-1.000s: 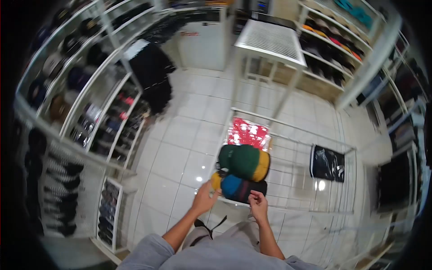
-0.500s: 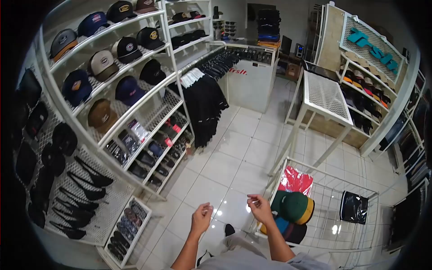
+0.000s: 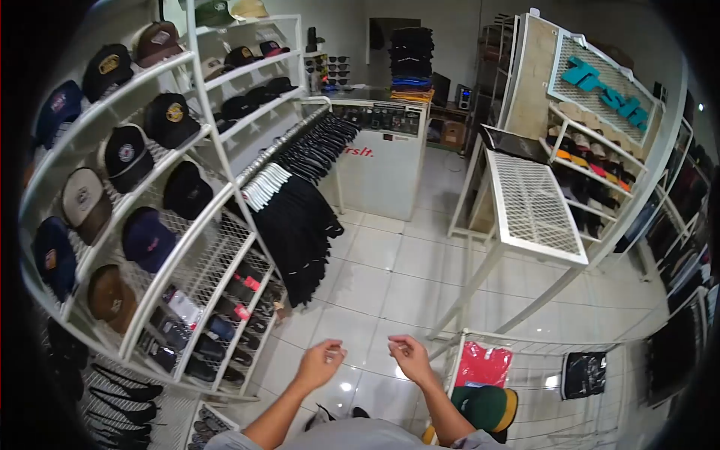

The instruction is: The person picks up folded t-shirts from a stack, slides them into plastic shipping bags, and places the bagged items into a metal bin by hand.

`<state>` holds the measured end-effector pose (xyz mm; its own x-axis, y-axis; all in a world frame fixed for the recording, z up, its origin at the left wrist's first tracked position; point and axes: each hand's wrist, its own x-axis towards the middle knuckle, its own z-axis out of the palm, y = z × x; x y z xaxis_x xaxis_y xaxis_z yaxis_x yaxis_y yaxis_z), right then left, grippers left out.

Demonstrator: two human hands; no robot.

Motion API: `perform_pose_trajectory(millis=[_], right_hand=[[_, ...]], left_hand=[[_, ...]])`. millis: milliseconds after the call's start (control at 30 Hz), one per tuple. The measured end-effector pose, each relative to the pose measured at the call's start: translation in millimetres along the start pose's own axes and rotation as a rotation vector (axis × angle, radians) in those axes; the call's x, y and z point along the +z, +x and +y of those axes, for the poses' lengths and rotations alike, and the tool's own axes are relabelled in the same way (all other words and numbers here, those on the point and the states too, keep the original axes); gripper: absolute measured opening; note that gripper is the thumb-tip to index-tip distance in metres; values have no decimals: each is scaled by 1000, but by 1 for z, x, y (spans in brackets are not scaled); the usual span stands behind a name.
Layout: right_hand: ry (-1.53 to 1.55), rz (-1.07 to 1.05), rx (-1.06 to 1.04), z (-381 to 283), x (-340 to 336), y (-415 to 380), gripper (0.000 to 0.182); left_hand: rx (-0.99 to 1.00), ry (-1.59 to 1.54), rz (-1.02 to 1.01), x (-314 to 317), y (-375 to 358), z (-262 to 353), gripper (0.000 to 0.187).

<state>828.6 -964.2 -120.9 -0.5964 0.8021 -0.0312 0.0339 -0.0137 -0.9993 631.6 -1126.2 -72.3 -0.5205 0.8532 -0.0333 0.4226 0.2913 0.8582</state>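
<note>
My left hand (image 3: pixel 322 363) hovers over the tiled floor with its fingers loosely bent, holding nothing. Opposite it, my right hand (image 3: pixel 411 358) is also in the air, fingers a little curled and apart, with nothing in it. Nearest to the right hand is a wire bin (image 3: pixel 600 341). Inside the bin lie a green cap with a yellow brim (image 3: pixel 484 409), a red packet in clear plastic (image 3: pixel 482 365) and a black packet in clear plastic (image 3: pixel 583 374). Neither hand touches any of these.
At the left stands a white mesh shelf (image 3: pixel 210 140) of caps. Black shirts (image 3: pixel 304 232) hang on a rail beside it, with a white counter (image 3: pixel 382 169) behind. A white mesh table (image 3: pixel 536 199) stands to the right. Tiled floor (image 3: pixel 375 262) runs between them.
The view has tilted up and come forward, so the cap shelf and hanging shirts look closer and the bin sits lower. Both hands stay raised and empty.
</note>
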Motion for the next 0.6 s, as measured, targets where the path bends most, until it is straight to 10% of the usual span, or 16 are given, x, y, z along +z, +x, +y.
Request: perform_pose_trajectory(millis=[600], right_hand=[[7,112,42,-92,-7,362,23]], left_hand=[[201,-212,-87,-24,423,23,33]])
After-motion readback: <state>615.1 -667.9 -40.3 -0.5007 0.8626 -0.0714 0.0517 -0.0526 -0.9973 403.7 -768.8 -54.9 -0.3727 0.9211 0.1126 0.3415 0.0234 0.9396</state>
